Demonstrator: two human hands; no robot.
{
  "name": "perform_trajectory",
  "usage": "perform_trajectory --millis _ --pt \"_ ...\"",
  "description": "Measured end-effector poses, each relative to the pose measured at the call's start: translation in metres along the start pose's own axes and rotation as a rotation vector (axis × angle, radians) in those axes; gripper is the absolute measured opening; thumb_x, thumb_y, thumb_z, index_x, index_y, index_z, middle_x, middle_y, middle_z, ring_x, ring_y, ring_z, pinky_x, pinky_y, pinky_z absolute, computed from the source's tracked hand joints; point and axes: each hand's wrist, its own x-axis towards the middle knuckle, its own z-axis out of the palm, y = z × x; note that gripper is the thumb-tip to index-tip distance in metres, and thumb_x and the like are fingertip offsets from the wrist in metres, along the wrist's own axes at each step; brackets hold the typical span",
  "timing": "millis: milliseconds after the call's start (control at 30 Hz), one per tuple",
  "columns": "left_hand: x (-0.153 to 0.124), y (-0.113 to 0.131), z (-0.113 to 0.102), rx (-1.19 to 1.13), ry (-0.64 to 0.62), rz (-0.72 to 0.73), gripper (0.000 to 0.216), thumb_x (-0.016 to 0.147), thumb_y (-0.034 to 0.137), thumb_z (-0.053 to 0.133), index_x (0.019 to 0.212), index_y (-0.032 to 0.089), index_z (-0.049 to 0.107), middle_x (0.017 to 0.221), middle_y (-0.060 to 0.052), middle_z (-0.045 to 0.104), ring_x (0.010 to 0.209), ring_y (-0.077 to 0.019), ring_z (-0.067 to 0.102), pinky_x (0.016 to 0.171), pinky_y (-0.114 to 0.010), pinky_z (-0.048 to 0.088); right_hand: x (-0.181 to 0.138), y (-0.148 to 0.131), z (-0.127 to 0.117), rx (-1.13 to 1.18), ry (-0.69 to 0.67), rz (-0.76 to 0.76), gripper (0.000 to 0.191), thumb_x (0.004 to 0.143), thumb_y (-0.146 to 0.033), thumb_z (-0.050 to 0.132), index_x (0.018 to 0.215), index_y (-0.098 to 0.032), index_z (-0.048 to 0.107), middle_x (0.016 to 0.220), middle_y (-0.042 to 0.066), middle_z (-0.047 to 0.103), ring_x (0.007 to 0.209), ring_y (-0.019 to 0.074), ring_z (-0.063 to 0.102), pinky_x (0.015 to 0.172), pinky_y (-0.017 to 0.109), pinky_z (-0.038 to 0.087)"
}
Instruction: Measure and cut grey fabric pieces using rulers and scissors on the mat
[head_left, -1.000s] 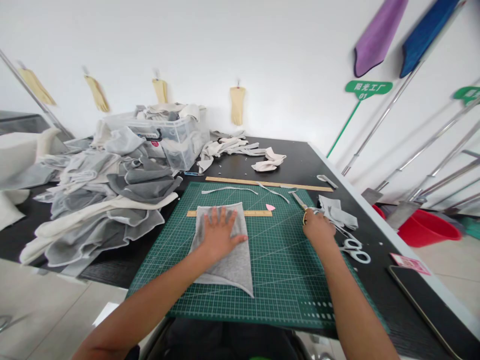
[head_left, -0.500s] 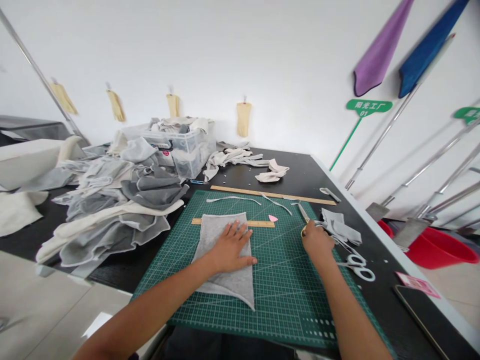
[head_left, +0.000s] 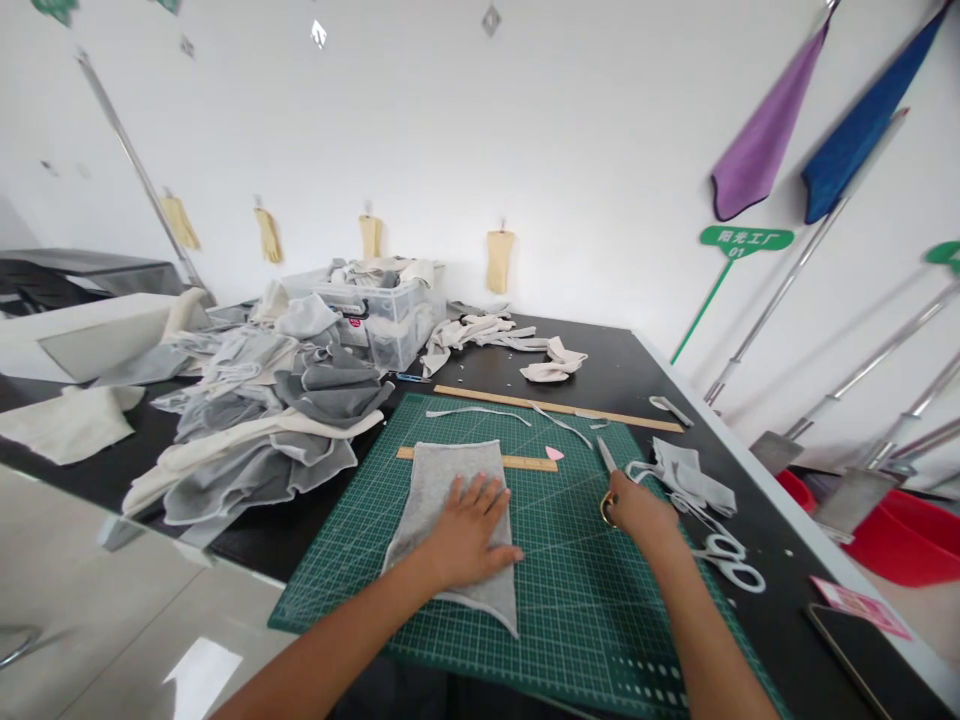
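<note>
My left hand (head_left: 474, 535) lies flat with fingers spread on a grey piece of fabric (head_left: 442, 480). The fabric rests on a green cutting mat (head_left: 570, 600) and covers part of a short wooden ruler (head_left: 529, 463). My right hand (head_left: 641, 507) is closed on a pair of scissors (head_left: 607, 456) with gold-coloured handles, their blades pointing away from me over the mat. A pink tailor's chalk (head_left: 554, 453) lies by the ruler's right end. Thin grey fabric strips (head_left: 480, 412) curve across the mat's far part.
A long wooden ruler (head_left: 559, 408) lies along the mat's far edge. White-handled scissors (head_left: 731, 565) and grey scraps (head_left: 694, 475) lie at the right, near a phone (head_left: 862, 655). Heaped fabric (head_left: 277, 440) and a clear plastic box (head_left: 394, 325) stand to the left.
The camera view has shifted, so the scene sits slightly lower and further right. My left hand stays flat on the fabric, and my right hand still holds the scissors.
</note>
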Motion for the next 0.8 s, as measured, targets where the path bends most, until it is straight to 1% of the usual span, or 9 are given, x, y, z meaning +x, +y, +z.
perform_trajectory --millis 100,200,300,433,500,600,667,700,800 --pt "-0.004 0.002 -0.007 -0.030 -0.040 -0.009 0.100 0.085 0.086 0.035 0.160 0.020 0.025 0.166 -0.014 0.024 0.155 -0.0400 0.009 0.122 -0.067 0.006 -0.003 -0.004 -0.001 -0.012 -0.019 -0.008 0.030 0.091 -0.016 0.045 0.116 -0.018 0.063 0.113 0.017 0.073 0.106 0.0311 0.071 0.083 0.043 0.050" --pt "-0.005 0.005 -0.011 -0.045 -0.042 -0.010 0.105 0.082 0.090 0.033 0.159 0.019 0.027 0.165 -0.015 0.025 0.155 -0.0405 0.011 0.122 -0.067 0.007 -0.011 -0.008 0.000 -0.018 0.002 0.003 0.032 0.093 -0.015 0.042 0.118 -0.018 0.063 0.116 0.018 0.072 0.108 0.0311 0.070 0.087 0.047 0.048" --pt "-0.009 0.012 -0.008 -0.019 0.042 -0.051 0.102 0.081 0.089 0.037 0.154 0.018 0.037 0.162 -0.016 0.033 0.153 -0.0417 0.018 0.121 -0.066 0.012 -0.028 -0.009 0.003 -0.017 0.021 0.022 0.032 0.096 -0.017 0.038 0.115 -0.019 0.063 0.118 0.017 0.069 0.108 0.0322 0.069 0.087 0.051 0.047" --pt "-0.017 0.023 -0.004 0.038 0.167 -0.072 0.072 0.089 0.074 0.049 0.134 0.019 0.058 0.144 -0.016 0.055 0.141 -0.0382 0.040 0.115 -0.058 0.031 -0.072 -0.010 0.014 -0.028 0.036 0.006 0.029 0.098 -0.019 0.037 0.112 -0.020 0.063 0.113 0.015 0.069 0.100 0.0319 0.071 0.081 0.048 0.049" --pt "-0.023 0.027 -0.007 0.017 0.099 0.008 0.048 0.094 0.062 0.052 0.109 0.019 0.067 0.114 -0.011 0.068 0.117 -0.0302 0.058 0.101 -0.048 0.045 -0.104 -0.014 0.023 -0.083 0.084 -0.038 0.028 0.098 -0.016 0.037 0.109 -0.020 0.063 0.107 0.013 0.069 0.094 0.0308 0.072 0.075 0.043 0.049" --pt "-0.034 0.030 -0.016 -0.050 0.031 0.060 0.046 0.096 0.061 0.052 0.089 0.019 0.069 0.095 -0.008 0.067 0.103 -0.0270 0.061 0.091 -0.043 0.048 -0.158 -0.021 0.038 -0.171 0.177 -0.099 0.025 0.096 -0.012 0.042 0.107 -0.021 0.063 0.100 0.012 0.069 0.090 0.0296 0.072 0.069 0.038 0.047" --pt "-0.046 0.033 -0.019 -0.105 0.050 0.033 0.056 0.088 0.072 0.055 0.096 0.019 0.070 0.104 -0.010 0.068 0.108 -0.0289 0.060 0.096 -0.045 0.046 -0.194 -0.025 0.049 -0.168 0.182 -0.156 0.025 0.096 -0.011 0.043 0.105 -0.024 0.062 0.096 0.010 0.069 0.083 0.0277 0.073 0.065 0.035 0.046" --pt "-0.054 0.035 -0.019 -0.116 0.051 0.031 0.064 0.085 0.076 0.055 0.108 0.018 0.069 0.115 -0.012 0.066 0.114 -0.0309 0.058 0.102 -0.048 0.043 -0.210 -0.027 0.054 -0.154 0.169 -0.164 0.024 0.095 -0.011 0.043 0.103 -0.025 0.062 0.093 0.010 0.068 0.080 0.0275 0.073 0.064 0.035 0.046" --pt "-0.079 0.042 -0.013 -0.099 0.014 0.090 0.102 0.074 0.087 0.055 0.147 0.016 0.046 0.154 -0.019 0.042 0.145 -0.0404 0.034 0.119 -0.056 0.026 -0.247 -0.031 0.069 -0.074 0.167 -0.180 0.020 0.096 -0.018 0.043 0.103 -0.026 0.060 0.092 0.010 0.068 0.072 0.0272 0.072 0.056 0.034 0.044"
